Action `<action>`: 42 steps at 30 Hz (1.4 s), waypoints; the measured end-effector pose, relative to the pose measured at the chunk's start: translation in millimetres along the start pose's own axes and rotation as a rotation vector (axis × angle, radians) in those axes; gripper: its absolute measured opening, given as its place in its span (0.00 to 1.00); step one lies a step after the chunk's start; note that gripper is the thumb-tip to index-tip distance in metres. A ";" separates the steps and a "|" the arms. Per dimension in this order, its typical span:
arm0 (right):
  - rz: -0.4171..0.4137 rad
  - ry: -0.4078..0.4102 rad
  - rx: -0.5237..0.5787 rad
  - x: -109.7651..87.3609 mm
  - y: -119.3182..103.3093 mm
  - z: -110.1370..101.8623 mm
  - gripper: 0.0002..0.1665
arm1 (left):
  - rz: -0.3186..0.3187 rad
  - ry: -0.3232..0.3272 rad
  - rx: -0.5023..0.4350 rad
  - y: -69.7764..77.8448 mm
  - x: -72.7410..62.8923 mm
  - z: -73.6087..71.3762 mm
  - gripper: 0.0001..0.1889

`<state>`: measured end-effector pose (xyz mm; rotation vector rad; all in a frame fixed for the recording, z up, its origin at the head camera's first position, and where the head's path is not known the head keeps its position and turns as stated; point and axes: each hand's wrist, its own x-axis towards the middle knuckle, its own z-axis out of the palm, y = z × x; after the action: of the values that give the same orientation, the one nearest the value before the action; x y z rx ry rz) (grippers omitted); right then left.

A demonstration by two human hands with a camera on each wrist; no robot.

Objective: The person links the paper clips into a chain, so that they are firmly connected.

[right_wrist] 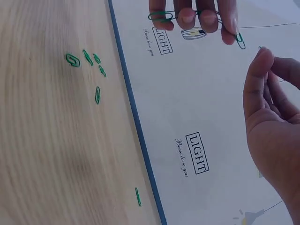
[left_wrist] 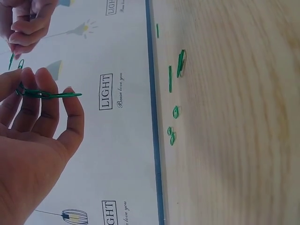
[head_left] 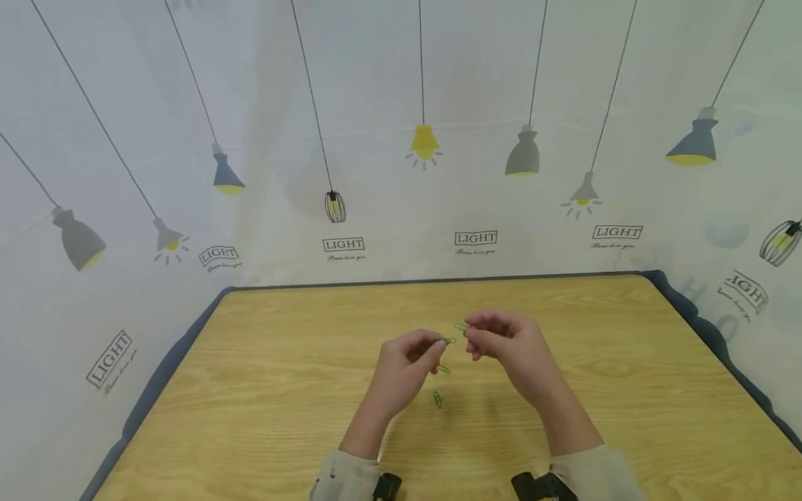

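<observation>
Between thumb and fingers my left hand (head_left: 401,369) pinches a short chain of linked green paper clips (left_wrist: 47,95). The chain runs across the fingers, and one end clip (right_wrist: 240,41) sticks out past the fingertips toward the other hand. My right hand (head_left: 514,351), a little to the right and slightly higher, pinches a single green paper clip (head_left: 460,326) by its end. This clip and the chain's end are close but apart in the head view. In the right wrist view the fingers of my right hand (right_wrist: 269,108) mostly hide its clip.
Several loose green paper clips (right_wrist: 72,59) lie on the wooden table (head_left: 282,390), mostly grouped below the hands, with one clip (right_wrist: 138,197) farther off. A pale curtain (head_left: 388,83) printed with lamps stands behind the table's dark-edged rim.
</observation>
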<state>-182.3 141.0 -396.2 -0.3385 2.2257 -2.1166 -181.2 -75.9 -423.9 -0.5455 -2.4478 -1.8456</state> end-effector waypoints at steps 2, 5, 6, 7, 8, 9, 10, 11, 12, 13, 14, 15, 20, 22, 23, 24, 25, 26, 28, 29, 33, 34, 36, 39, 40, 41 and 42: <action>0.007 0.023 0.011 -3.4 -0.7 2.1 0.15 | 0.013 0.001 0.016 0.7 0.0 0.3 0.11; 0.009 0.048 0.018 -6.4 -1.7 5.8 0.14 | 0.032 0.004 0.044 1.4 -0.1 1.1 0.11; 0.014 0.056 0.021 -7.2 -2.1 7.2 0.14 | 0.039 0.004 0.049 1.5 -0.1 1.4 0.10; 0.017 0.060 0.022 -7.7 -2.3 8.7 0.15 | 0.046 0.002 0.052 1.5 -0.1 1.8 0.10; 0.021 0.066 0.024 -8.2 -2.6 10.2 0.16 | 0.051 0.000 0.055 1.4 -0.2 2.3 0.10; 0.025 0.070 0.023 -8.7 -2.7 11.6 0.17 | 0.055 -0.001 0.055 1.4 -0.2 2.7 0.10; 0.030 0.075 0.020 -9.1 -2.8 12.9 0.17 | 0.059 -0.003 0.053 1.3 -0.3 3.1 0.10; 0.036 0.078 0.017 -9.4 -3.0 14.1 0.18 | 0.061 -0.004 0.050 1.4 -0.4 3.5 0.10; 0.039 0.082 0.009 -10.1 -3.3 15.0 0.18 | 0.063 -0.004 0.050 1.4 -0.5 3.9 0.10; 0.043 0.088 0.003 -10.3 -3.2 15.8 0.18 | 0.066 -0.003 0.051 1.7 -0.7 4.1 0.10; 0.048 0.095 -0.001 -10.5 -3.1 16.5 0.18 | 0.067 -0.002 0.052 1.9 -0.9 4.3 0.10; 0.053 0.101 -0.006 -10.8 -3.0 16.9 0.17 | 0.069 0.000 0.053 2.1 -0.9 4.4 0.10; 0.064 0.116 -0.019 -10.6 -2.2 18.0 0.16 | 0.080 0.007 0.069 2.9 -0.9 4.7 0.11; 0.069 0.118 -0.026 -10.5 -2.1 18.1 0.16 | 0.085 0.006 0.083 2.9 -0.8 4.7 0.11; 0.076 0.122 -0.028 -10.5 -2.4 18.3 0.16 | 0.089 0.007 0.091 2.9 -0.7 4.6 0.11; 0.083 0.128 -0.030 -10.7 -2.7 18.6 0.16 | 0.094 0.007 0.098 2.7 -0.6 4.6 0.12; 0.087 0.134 -0.033 -10.7 -3.0 18.7 0.16 | 0.099 0.007 0.103 2.4 -0.6 4.5 0.12; 0.092 0.141 -0.036 -10.6 -3.2 18.9 0.16 | 0.103 0.007 0.107 2.2 -0.6 4.4 0.12; 0.102 0.154 -0.044 -10.4 -3.5 19.4 0.16 | 0.118 0.012 0.118 1.8 -0.4 4.4 0.12; 0.106 0.159 -0.046 -10.3 -3.7 19.7 0.16 | 0.131 0.017 0.127 1.6 -0.4 4.4 0.12; 0.119 0.178 -0.056 -9.4 -3.5 20.7 0.13 | 0.175 0.035 0.176 1.7 0.0 4.9 0.10; 0.123 0.183 -0.057 -9.3 -3.3 20.8 0.13 | 0.182 0.039 0.188 1.8 0.2 5.1 0.10; 0.133 0.190 -0.062 -9.3 -2.9 20.3 0.13 | 0.187 0.044 0.204 2.1 0.3 5.4 0.09; 0.147 0.196 -0.069 -10.0 -2.7 18.4 0.14 | 0.185 0.049 0.214 2.5 0.0 5.6 0.08; 0.152 0.198 -0.069 -10.2 -2.7 17.5 0.15 | 0.184 0.053 0.213 2.9 -0.2 5.5 0.08; 0.153 0.200 -0.066 -10.5 -3.0 16.5 0.15 | 0.183 0.057 0.208 3.3 -0.3 5.2 0.08; 0.155 0.203 -0.062 -10.8 -3.3 15.5 0.16 | 0.182 0.062 0.203 3.6 -0.4 5.0 0.08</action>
<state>-168.5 127.9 -395.1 0.0481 2.3405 -2.0886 -178.9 -70.5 -422.2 -0.6613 -2.4162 -1.5039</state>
